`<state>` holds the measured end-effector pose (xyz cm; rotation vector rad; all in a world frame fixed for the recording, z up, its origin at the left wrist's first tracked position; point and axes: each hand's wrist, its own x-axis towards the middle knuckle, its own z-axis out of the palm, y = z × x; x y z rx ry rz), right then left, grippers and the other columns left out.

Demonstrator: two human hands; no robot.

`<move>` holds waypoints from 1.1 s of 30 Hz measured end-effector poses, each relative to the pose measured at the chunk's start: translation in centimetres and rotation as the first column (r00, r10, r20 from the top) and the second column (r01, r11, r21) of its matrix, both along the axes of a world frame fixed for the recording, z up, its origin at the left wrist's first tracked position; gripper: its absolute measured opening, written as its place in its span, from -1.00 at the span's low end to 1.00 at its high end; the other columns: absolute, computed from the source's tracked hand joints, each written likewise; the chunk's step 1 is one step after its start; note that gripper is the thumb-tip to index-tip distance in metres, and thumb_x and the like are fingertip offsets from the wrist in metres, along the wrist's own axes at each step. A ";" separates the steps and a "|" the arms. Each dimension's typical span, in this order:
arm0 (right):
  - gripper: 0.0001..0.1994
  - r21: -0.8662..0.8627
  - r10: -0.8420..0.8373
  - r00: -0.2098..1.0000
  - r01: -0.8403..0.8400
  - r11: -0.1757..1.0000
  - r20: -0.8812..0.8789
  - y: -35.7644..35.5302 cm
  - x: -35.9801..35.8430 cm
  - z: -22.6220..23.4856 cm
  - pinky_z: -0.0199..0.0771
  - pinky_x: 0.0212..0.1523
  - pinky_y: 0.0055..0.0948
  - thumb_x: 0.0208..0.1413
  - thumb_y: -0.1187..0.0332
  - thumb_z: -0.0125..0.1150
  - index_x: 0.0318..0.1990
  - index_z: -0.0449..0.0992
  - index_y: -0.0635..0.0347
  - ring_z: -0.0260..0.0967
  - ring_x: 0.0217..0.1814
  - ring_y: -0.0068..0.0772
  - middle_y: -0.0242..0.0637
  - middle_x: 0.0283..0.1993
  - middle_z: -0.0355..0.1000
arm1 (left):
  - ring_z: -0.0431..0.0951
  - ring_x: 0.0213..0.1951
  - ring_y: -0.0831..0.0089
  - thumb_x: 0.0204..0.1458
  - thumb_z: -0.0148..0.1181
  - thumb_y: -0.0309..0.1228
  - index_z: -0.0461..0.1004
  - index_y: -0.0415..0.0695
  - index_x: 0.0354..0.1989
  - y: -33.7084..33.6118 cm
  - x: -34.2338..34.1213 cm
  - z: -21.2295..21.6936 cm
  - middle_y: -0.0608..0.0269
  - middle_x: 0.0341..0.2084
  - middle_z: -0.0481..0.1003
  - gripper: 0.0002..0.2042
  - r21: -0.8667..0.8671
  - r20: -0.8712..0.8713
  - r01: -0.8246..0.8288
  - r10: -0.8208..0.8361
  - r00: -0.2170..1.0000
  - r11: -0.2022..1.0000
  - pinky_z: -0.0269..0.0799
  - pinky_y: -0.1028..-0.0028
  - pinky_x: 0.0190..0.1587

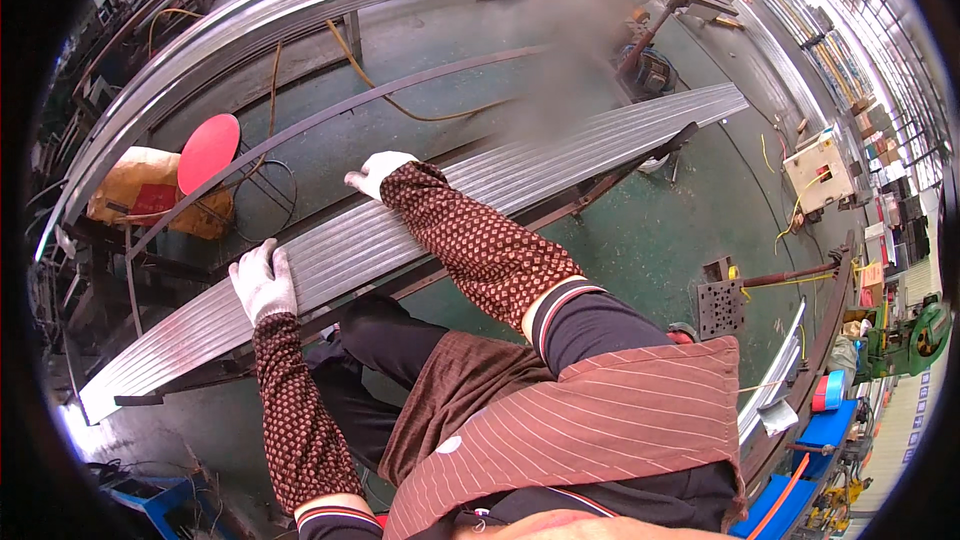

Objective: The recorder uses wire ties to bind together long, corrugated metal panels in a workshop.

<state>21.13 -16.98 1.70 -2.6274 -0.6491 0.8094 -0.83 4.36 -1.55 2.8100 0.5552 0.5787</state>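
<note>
Lying unclenched, the left hand (263, 282) is probably steadying the bars (345, 252); whether the right hand (379, 173) is grasping isn't showing.

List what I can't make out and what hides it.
In the head view:
Palms of left hand and right hand: hidden by gloved backs.
Part of the metal strips: covered by right sleeve.
Part of the sack: behind the red disc.
Blue frame: cut off by the bottom edge.
Top centre: lost in grey blur.

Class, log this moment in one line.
Left hand: gloved, on metal strips; right hand: gloved, at strips' far edge; red disc: beyond strips
</note>
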 end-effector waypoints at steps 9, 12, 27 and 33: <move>-0.33 -0.014 0.046 0.999 -0.046 0.999 0.005 0.3 0.5 -0.9 0.35 0.39 -0.15 0.33 -0.29 -0.10 0.26 0.56 0.03 0.41 0.36 -0.11 -0.18 0.29 0.51 | 0.53 0.08 0.19 0.25 0.21 -0.24 0.62 -0.05 -0.01 0.1 -0.1 -0.3 0.16 -0.08 0.61 -0.76 0.008 0.031 0.004 -0.004 1.000 1.000 0.16 0.10 0.38; -0.32 -0.042 0.120 0.992 -0.119 0.992 0.034 0.1 0.3 -0.5 0.33 0.40 -0.15 0.31 -0.29 -0.08 0.24 0.57 0.06 0.40 0.37 -0.06 -0.13 0.30 0.50 | 0.52 0.11 0.18 0.22 0.21 -0.21 0.61 -0.02 0.00 -0.1 -0.1 0.2 0.16 -0.07 0.60 -0.73 0.016 -0.023 -0.005 0.005 1.000 1.000 0.15 0.09 0.39; 0.06 -0.279 0.344 0.741 -0.218 0.935 0.576 6.7 5.3 -0.8 0.25 0.47 -0.05 -0.11 0.01 0.59 0.55 0.07 -0.13 0.06 0.60 -0.04 -0.11 0.57 0.12 | 0.55 -0.05 0.18 0.18 0.22 -0.18 0.65 0.02 -0.13 -1.1 -2.3 1.3 0.19 -0.25 0.62 -0.78 0.008 0.009 -0.015 0.014 1.000 1.000 0.24 0.13 0.25; -0.40 -0.374 0.320 0.828 -0.146 0.916 0.461 6.7 4.9 -2.5 0.49 0.29 -0.13 0.17 0.13 0.36 0.36 0.35 -0.13 0.47 0.33 -0.13 -0.18 0.28 0.50 | 0.50 0.02 0.28 0.21 0.19 -0.16 0.65 -0.07 -0.08 -3.3 -3.2 3.0 0.22 -0.20 0.61 -0.71 -0.075 0.015 -0.019 0.020 1.000 0.997 0.15 0.20 0.30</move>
